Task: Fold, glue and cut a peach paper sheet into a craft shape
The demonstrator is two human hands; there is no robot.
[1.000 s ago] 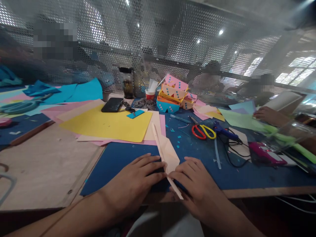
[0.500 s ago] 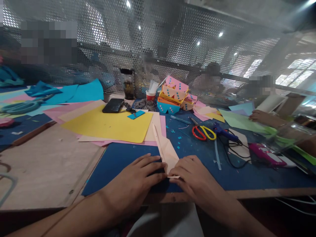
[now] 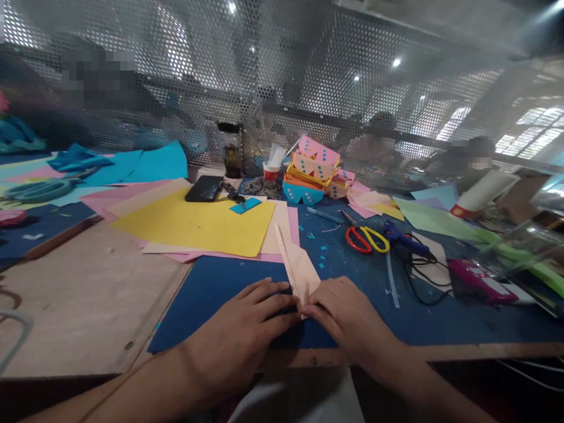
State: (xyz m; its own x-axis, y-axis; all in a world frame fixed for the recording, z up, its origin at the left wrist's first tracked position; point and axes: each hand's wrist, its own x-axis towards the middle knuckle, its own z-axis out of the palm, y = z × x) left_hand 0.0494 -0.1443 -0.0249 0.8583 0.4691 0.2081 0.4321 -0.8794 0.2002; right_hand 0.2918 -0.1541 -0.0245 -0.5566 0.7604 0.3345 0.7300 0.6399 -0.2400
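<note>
A folded peach paper (image 3: pixel 303 267) lies on the blue mat in front of me, with a narrow rolled-looking fold along its left edge. My left hand (image 3: pixel 247 320) grips its lower left corner, fingers resting along that side and thumb at the near end. At the lower right, my right hand (image 3: pixel 348 314) pinches the same paper, and a small flap stands up by the fingertips. The fingers of both hands nearly meet there and hide the near end of the paper.
Yellow sheet (image 3: pixel 198 226), black phone (image 3: pixel 202 188) and keys lie further back left. Behind stand a tumbler (image 3: pixel 230 150), a red cup (image 3: pixel 271 170) and stacked paper boxes (image 3: pixel 315 164). To the right are scissors (image 3: pixel 368 239), a glue gun (image 3: pixel 408 241) with its cord, and a pink device (image 3: pixel 480 282).
My right fingers have moved slightly left and pinch up the paper's near end, where a flat folded edge showed before. Another person's hand at the far right has gone from view.
</note>
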